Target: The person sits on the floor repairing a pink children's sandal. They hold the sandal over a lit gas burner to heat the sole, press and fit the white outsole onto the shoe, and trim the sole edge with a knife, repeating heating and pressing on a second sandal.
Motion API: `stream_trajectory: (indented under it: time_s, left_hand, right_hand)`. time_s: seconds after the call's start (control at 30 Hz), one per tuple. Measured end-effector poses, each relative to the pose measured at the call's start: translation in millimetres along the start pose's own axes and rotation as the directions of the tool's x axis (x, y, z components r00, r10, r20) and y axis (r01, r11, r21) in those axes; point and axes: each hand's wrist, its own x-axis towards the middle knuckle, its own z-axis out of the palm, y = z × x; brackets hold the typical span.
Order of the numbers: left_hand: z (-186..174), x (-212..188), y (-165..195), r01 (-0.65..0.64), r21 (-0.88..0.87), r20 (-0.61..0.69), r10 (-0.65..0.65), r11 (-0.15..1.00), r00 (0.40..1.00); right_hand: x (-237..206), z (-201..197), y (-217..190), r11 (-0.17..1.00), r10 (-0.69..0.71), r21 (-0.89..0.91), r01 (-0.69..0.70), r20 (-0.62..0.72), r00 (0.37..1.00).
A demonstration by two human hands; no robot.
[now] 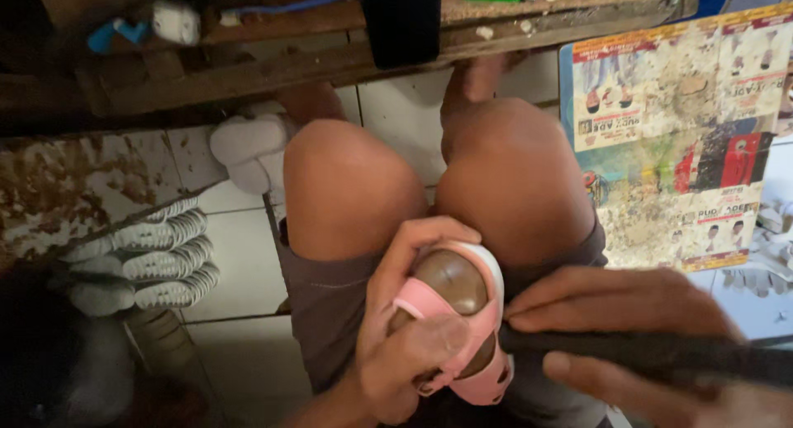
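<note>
A small pink shoe upper is fitted over a glossy brown shoe last and rests on my lap between my knees. My left hand wraps around it, fingers curled over the top and thumb pressed on the near side. My right hand grips a long black tool handle, whose tip meets the pink upper's right side.
A stack of white ribbed shoe soles lies on the tiled floor at left. A white shoe sits by my left knee. A worn wooden bench crosses the top. A stained printed board leans at right.
</note>
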Motion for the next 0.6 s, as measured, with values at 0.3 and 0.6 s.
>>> stream_trajectory:
  time_s: [0.3,0.6]
  left_hand:
    - [1,6,7,0.067,-0.085,0.029,-0.064,0.994,0.998]
    - [5,1,11,0.074,-0.003,-0.007,-0.074,0.997,0.997]
  right_hand:
    - [-2,5,4,0.997,0.063,0.051,-0.057,-0.125,0.990]
    - [-11,4,4,0.917,0.100,0.392,-0.075,-0.043,0.994]
